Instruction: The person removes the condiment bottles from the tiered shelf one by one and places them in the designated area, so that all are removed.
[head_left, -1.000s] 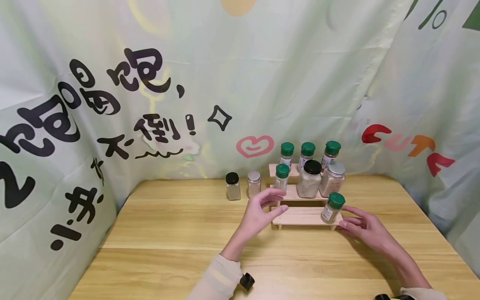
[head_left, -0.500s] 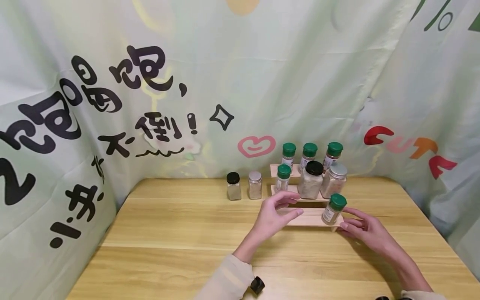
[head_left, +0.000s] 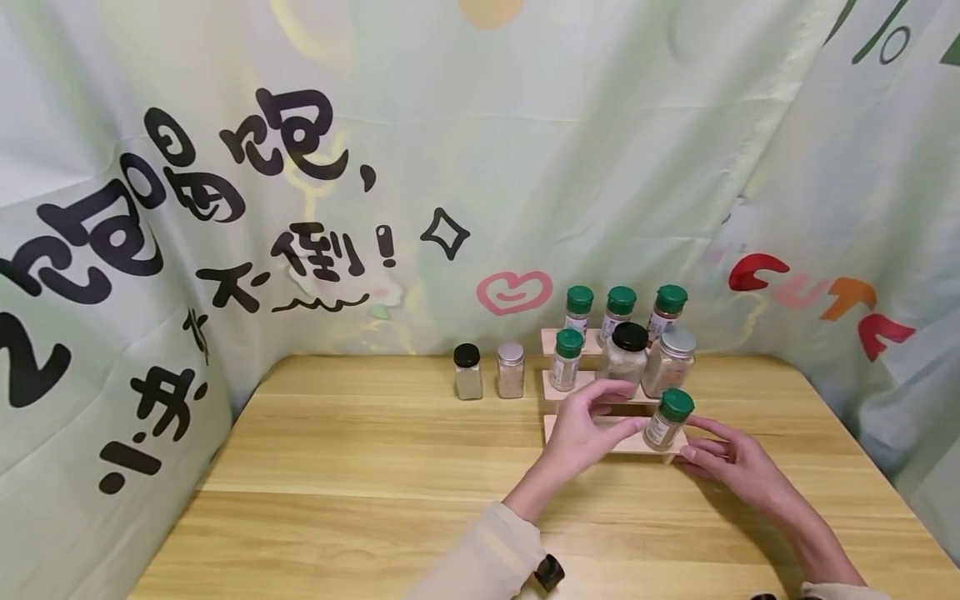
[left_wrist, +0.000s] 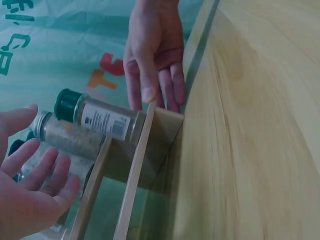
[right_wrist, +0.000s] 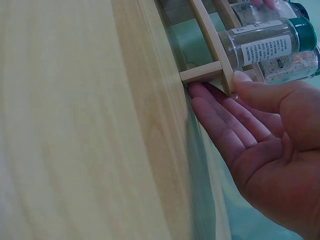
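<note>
A three-step wooden spice rack (head_left: 558,425) stands near the back of the table. My right hand (head_left: 738,462) holds its lower right end, thumb on the shelf edge and fingers alongside and below. On the bottom step, close to that end, stands a green-capped spice jar (head_left: 663,425). My left hand (head_left: 588,429) hovers in front of the bottom step with fingers spread apart, its thumb tip near this jar and nothing in its grasp. In the left wrist view those fingers (left_wrist: 50,172) reach alongside the jars.
On the middle step are a green-capped jar (head_left: 566,362), a black-lidded jar (head_left: 626,354) and a silver-lidded jar (head_left: 670,364). Three green-capped jars (head_left: 618,307) line the top step. Left of the rack stand a small black-lidded jar (head_left: 468,375) and a small silver-lidded jar (head_left: 511,372).
My left hand has moved right along the front of the rack, toward the jar on the bottom step. My right hand stays at the rack's end.
</note>
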